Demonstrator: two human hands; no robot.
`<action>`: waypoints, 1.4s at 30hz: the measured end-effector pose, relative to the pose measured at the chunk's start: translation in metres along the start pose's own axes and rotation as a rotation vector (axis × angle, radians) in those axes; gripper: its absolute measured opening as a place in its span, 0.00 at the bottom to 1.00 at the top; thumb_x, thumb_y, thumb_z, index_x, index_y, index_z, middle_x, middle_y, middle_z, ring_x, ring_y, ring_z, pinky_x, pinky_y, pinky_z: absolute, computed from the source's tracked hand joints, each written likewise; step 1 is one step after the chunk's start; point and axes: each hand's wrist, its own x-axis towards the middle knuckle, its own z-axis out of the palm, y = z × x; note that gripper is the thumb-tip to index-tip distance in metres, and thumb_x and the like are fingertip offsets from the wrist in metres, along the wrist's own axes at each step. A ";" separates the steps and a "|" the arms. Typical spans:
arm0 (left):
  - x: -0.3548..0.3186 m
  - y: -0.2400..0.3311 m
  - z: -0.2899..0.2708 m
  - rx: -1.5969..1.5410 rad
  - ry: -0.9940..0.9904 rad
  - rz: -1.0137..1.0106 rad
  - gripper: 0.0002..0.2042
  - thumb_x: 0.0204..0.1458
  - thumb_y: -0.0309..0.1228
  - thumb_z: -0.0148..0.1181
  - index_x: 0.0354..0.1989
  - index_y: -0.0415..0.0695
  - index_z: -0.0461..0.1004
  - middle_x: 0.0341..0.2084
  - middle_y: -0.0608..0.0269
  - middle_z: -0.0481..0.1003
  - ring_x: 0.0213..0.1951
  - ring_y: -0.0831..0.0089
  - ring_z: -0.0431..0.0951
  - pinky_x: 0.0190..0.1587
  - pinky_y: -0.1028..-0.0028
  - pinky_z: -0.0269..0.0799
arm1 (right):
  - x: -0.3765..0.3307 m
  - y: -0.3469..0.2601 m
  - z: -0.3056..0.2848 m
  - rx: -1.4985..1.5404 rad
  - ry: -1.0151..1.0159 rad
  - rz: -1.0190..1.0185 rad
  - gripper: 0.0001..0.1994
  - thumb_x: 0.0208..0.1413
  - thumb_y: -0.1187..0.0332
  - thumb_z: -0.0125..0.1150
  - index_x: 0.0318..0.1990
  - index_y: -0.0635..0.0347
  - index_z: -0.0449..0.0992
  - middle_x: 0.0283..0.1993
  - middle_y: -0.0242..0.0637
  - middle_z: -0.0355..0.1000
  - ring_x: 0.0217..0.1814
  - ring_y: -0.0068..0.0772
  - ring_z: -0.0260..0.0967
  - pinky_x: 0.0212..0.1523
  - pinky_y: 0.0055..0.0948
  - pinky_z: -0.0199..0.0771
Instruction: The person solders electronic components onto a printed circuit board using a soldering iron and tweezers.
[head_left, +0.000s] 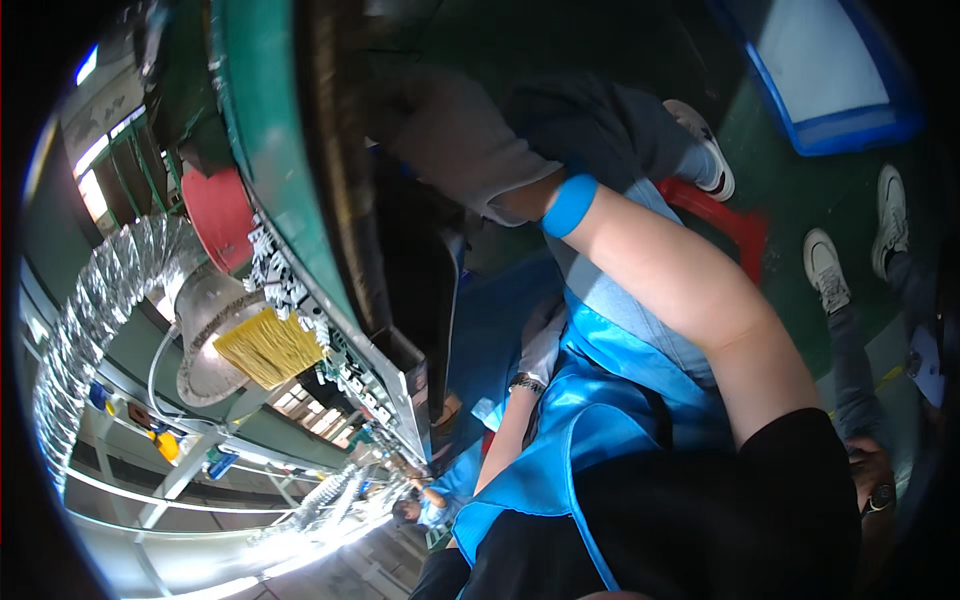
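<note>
My right hand [460, 145], in a greyish glove with a blue band [570, 205] at the wrist, reaches into the shadow beside the workbench's dark underside [400, 270]. Its fingers are lost in the dark, so whatever they touch is hidden. Lower down, my left hand [543, 335] wears a pale glove, with a bracelet [527, 383] at the wrist. It is close to my blue apron [620, 350], and its fingers cannot be made out. On the bench's green top [265, 110] lie many small white parts [280, 285], beside a yellow bundle of thin strands [270, 347] and a red round container [217, 215].
A metal hood [200, 330] with a foil duct [90, 320] stands over the bench. Behind me are a red stool [740, 230] and a blue bin [840, 130]. Someone's shoes [825, 270] and watch-wearing hand [872, 475] are at right; another person [435, 505] works farther along.
</note>
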 end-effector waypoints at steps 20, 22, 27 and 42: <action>-0.053 -0.053 -0.033 0.528 0.592 0.768 0.21 0.63 0.42 0.53 0.60 0.43 0.71 0.52 0.54 0.76 0.53 0.58 0.76 0.55 0.64 0.71 | -0.141 -0.116 -0.101 -0.773 -0.062 -0.244 0.26 0.71 0.52 0.47 0.52 0.71 0.78 0.39 0.39 0.77 0.32 0.18 0.67 0.36 0.19 0.67; -0.082 -0.053 -0.045 0.155 0.527 0.839 0.18 0.62 0.37 0.56 0.58 0.44 0.73 0.51 0.54 0.77 0.51 0.57 0.78 0.54 0.64 0.73 | -0.150 -0.131 -0.080 -0.766 -0.143 -0.501 0.28 0.71 0.50 0.46 0.55 0.70 0.77 0.36 0.35 0.77 0.30 0.15 0.64 0.34 0.17 0.63; -0.144 -0.059 -0.070 -0.381 0.052 0.631 0.14 0.64 0.34 0.55 0.54 0.43 0.77 0.47 0.53 0.81 0.49 0.64 0.82 0.53 0.68 0.76 | -0.155 -0.156 0.002 -0.735 -0.329 -0.788 0.19 0.70 0.61 0.51 0.56 0.69 0.76 0.39 0.34 0.78 0.32 0.17 0.67 0.35 0.16 0.66; -0.182 -0.025 -0.236 0.337 0.791 1.092 0.40 0.46 0.46 0.72 0.65 0.37 0.64 0.58 0.46 0.71 0.58 0.48 0.72 0.61 0.59 0.67 | -0.150 -0.138 0.162 -1.380 -1.030 -0.913 0.41 0.45 0.54 0.75 0.66 0.61 0.66 0.59 0.47 0.72 0.58 0.49 0.70 0.59 0.39 0.70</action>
